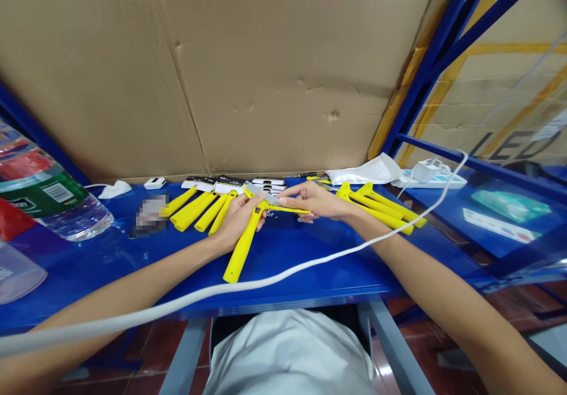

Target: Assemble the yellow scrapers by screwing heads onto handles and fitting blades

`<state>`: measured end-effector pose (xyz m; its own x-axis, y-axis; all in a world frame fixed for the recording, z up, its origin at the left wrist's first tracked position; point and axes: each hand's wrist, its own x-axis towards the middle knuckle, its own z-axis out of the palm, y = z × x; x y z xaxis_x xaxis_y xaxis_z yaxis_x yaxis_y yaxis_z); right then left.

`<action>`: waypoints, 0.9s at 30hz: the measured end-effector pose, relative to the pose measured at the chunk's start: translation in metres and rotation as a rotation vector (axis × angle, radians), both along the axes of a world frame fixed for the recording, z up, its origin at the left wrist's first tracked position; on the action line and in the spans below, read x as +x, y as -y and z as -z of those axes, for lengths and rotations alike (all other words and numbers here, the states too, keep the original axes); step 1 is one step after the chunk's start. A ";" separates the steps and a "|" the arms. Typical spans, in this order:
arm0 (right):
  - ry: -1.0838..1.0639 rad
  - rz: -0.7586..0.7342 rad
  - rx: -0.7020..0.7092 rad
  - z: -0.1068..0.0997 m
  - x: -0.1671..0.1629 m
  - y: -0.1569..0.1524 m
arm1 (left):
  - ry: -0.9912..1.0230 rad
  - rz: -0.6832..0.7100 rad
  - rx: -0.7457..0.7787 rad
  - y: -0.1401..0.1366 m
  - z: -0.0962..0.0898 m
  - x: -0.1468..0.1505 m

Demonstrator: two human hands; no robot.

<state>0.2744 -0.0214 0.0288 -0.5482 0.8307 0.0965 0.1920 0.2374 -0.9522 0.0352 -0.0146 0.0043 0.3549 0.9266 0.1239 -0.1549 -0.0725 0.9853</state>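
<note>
My left hand point(235, 222) is closed around the neck of a yellow scraper point(241, 254), whose handle slants down toward the table's front edge. A flat grey metal blade point(269, 198) lies along its wide head. From the right, my right hand point(313, 199) pinches at this blade, thumb and forefinger together; its other fingers are curled under and partly hidden. Left of my hands, several yellow scrapers point(190, 211) lie in a row, with black-and-white packs point(199, 183) at their far ends. More yellow handles point(376, 209) rest beside my right wrist.
A white cable point(310, 263) crosses in front of both forearms. On the left stand a large bottle point(57, 194) and a clear plastic cup point(18, 274). A white bag point(365, 170) and a power strip point(436, 178) lie back right. Cardboard point(274, 76) walls the blue table's point(319, 283) rear.
</note>
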 end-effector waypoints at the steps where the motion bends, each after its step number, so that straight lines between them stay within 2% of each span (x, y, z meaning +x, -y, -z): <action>1: -0.028 -0.010 -0.018 -0.003 0.002 0.000 | 0.004 -0.006 -0.004 0.000 0.000 0.000; 6: -0.221 -0.054 -0.157 -0.014 0.009 0.003 | 0.026 -0.038 -0.046 -0.002 -0.001 0.000; 11: -0.335 -0.020 -0.202 -0.015 0.006 0.002 | 0.021 -0.032 -0.050 -0.002 -0.001 0.000; 19: -0.462 0.015 -0.039 -0.017 0.003 0.005 | -0.023 0.029 -0.067 -0.002 0.005 0.002; 24: -0.239 0.127 0.111 -0.011 0.000 0.004 | -0.086 0.094 -0.060 0.001 0.004 0.003; 27: -0.132 0.182 0.152 -0.005 -0.005 0.001 | -0.113 0.140 -0.028 0.003 0.004 0.003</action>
